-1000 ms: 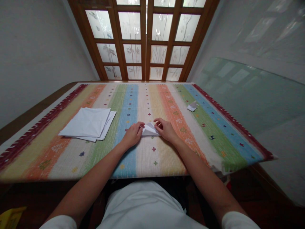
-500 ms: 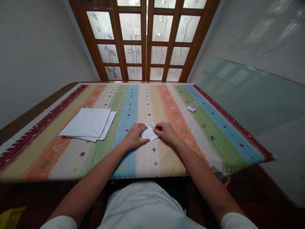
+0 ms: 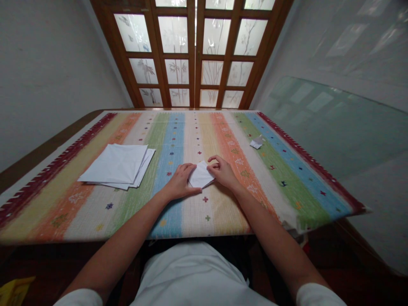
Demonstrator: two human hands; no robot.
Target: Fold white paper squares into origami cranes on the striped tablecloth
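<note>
A small folded sheet of white paper lies on the striped tablecloth in front of me, between my two hands. My left hand grips its left side, the thumb along the near edge and the fingers at the upper left. At the paper's right side is my right hand, its thumb on the paper near the right edge and its index finger bent and raised just above. Whether the right fingers pinch a layer of the paper is too small to make out.
A stack of white paper sheets lies to the left on the striped tablecloth. Farther off to the right sits a small folded paper piece. Beyond the table stand wooden doors with glass panes; a glass board leans on the right wall.
My right index finger has lifted away from the thumb. The upper part of the paper now looks flatter and wider, with more of its right side showing. My left hand has barely moved.
</note>
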